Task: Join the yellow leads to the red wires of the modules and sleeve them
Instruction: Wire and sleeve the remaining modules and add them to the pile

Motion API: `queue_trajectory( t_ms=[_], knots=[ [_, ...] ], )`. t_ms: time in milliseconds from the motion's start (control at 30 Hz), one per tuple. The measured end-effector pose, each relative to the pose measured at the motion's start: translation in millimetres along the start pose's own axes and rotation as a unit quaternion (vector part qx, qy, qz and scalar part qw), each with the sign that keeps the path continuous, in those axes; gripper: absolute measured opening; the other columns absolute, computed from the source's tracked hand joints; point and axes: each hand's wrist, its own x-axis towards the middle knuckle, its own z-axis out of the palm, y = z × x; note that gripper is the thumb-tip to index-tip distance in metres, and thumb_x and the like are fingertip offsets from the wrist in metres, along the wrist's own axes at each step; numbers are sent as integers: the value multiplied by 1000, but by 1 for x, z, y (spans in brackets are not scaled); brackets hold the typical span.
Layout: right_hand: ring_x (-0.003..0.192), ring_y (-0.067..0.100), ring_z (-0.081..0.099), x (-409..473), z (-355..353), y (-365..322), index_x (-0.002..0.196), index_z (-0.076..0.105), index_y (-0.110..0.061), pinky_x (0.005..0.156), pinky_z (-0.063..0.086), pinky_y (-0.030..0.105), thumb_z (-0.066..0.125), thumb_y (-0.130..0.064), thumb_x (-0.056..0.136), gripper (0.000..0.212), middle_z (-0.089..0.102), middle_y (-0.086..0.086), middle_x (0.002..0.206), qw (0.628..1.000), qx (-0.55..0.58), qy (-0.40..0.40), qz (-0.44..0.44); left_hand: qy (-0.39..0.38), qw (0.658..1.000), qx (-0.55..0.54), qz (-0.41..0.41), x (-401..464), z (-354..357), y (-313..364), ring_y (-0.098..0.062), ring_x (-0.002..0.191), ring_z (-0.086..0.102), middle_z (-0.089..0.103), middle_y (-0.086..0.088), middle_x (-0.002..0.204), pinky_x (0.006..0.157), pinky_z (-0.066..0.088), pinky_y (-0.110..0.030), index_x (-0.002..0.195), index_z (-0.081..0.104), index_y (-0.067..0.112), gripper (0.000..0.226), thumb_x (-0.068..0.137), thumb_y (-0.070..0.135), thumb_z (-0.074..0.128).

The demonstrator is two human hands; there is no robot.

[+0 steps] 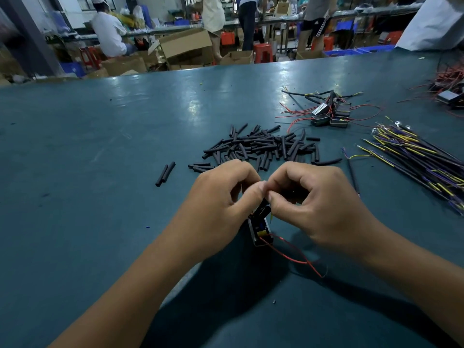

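My left hand [221,197] and my right hand [308,199] meet fingertip to fingertip above a small black module [261,231] on the green table. Both pinch something thin between thumb and forefinger; the fingers hide what it is. A short yellow lead tip [271,217] shows just below my right thumb. Two red wires [293,258] run from the module toward the right and lie loose on the table. A heap of black sleeve pieces [266,146] lies just beyond my hands.
A cluster of modules with red wires [331,114] sits at the back right. A bundle of yellow-and-black leads [414,156] lies at the right edge. Two sleeve pieces [165,174] lie apart on the left. More red-wired modules [449,94] are far right. People work at benches behind.
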Motion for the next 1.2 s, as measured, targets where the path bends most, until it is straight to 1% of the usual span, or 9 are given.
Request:
queue_trajectory(
  t_ms=[167, 233, 367, 467, 567, 867, 967, 1067, 1200],
  knots=[
    [61, 9, 55, 0, 3, -5, 76, 66, -17, 57, 42, 17, 69, -16, 81, 7, 61, -13, 66, 998, -54, -6, -42, -49, 909, -308, -278, 1, 3, 10, -6, 47, 38, 49, 3, 55, 49, 30, -19, 55, 63, 19, 37, 91, 12, 58],
    [62, 8, 55, 0, 2, -5, 76, 66, -17, 58, 42, 16, 70, -14, 82, 7, 60, -13, 67, 997, -61, -6, -52, -63, 896, -327, -296, 1, 0, 10, -9, 50, 36, 50, 0, 58, 49, 29, -21, 56, 66, 18, 37, 92, 15, 58],
    [63, 8, 56, 2, -2, -3, 77, 65, -19, 60, 41, 13, 69, -16, 82, 7, 59, -16, 67, 998, -51, -11, -42, 30, 993, -89, -66, 1, -16, 0, -1, 57, 50, 60, 16, 66, 58, 38, -10, 74, 69, 21, 14, 87, 18, 65],
    [64, 8, 55, 2, -2, -2, 76, 65, -15, 61, 40, 11, 67, -11, 81, 6, 60, -14, 67, 997, -53, -19, -47, 39, 991, 83, 99, 2, -23, -5, -10, 82, 57, 62, 12, 92, 76, 45, -33, 95, 72, 21, 15, 82, 14, 71],
    [64, 10, 55, 1, -2, -3, 77, 66, -11, 61, 40, 11, 67, -10, 80, 4, 61, -9, 68, 996, -57, -23, -57, 16, 973, 168, 158, 2, -22, -6, -18, 87, 59, 65, 8, 97, 76, 41, -47, 95, 77, 23, 15, 81, 24, 78],
    [67, 8, 56, 1, -4, -2, 79, 66, -13, 62, 41, 11, 68, -12, 83, 4, 62, -10, 71, 994, -67, -30, -76, 26, 958, 204, 201, 4, -22, -7, -22, 77, 57, 68, 7, 88, 70, 39, -41, 87, 76, 20, 17, 92, 34, 68],
    [67, 9, 57, 1, -4, -3, 81, 67, -12, 62, 42, 13, 68, -11, 84, 2, 63, -8, 72, 993, -77, -32, -89, 2, 977, 158, 141, 1, -21, -3, -15, 74, 54, 64, 11, 80, 70, 38, -36, 82, 72, 20, 13, 89, 31, 70],
    [67, 10, 57, 0, -2, -4, 82, 68, -9, 62, 45, 19, 68, -11, 83, 1, 65, -6, 73, 990, -90, -34, -103, -61, 995, -70, -38, -1, -18, -1, -10, 58, 50, 62, 5, 63, 57, 40, -26, 72, 70, 17, 17, 87, 25, 70],
    [66, 9, 55, -1, -1, -6, 81, 67, -10, 62, 43, 16, 69, -10, 82, 3, 62, -8, 72, 989, -86, -47, -109, -106, 911, -314, -245, -1, -10, 2, -5, 50, 46, 57, 4, 53, 51, 37, -12, 57, 70, 15, 26, 81, 9, 67]
  ],
)
